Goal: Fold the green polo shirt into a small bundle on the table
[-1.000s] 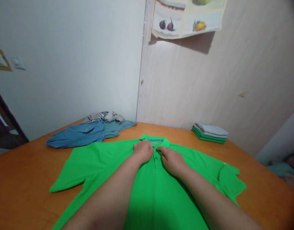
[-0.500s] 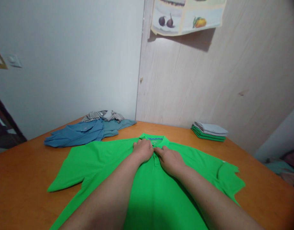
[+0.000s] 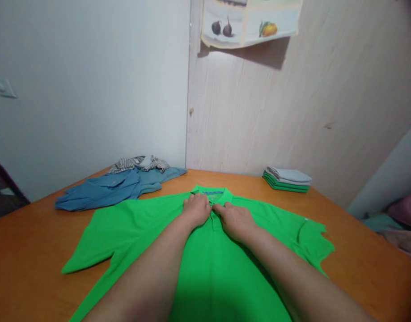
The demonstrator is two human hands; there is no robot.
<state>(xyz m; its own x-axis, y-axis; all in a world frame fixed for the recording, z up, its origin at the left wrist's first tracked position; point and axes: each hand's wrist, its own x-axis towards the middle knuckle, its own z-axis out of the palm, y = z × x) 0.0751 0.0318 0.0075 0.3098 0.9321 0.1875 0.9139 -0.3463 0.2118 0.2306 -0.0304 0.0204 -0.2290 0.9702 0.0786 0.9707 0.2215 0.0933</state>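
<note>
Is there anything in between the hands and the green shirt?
Nothing visible: the left hand and right hand both touch the green shirt near its collar. The blue clothes lie farther back, to the left.

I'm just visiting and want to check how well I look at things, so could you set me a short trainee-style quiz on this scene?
1. True or false: the person's left hand and right hand both touch the bright green, short-sleeved fabric polo shirt near its collar.

2. Where is the neat stack of folded grey and green cloth?
A) On the collar
B) Beyond the shirt, to the person's right
C) Under the left sleeve

3. Fill in the pattern: toward the far left of the flat orange-brown tabletop, rumpled blue cloth lies with crumpled, ____ grey-and-white cloth.

Key: 1. True. 2. B. 3. Striped.
</note>
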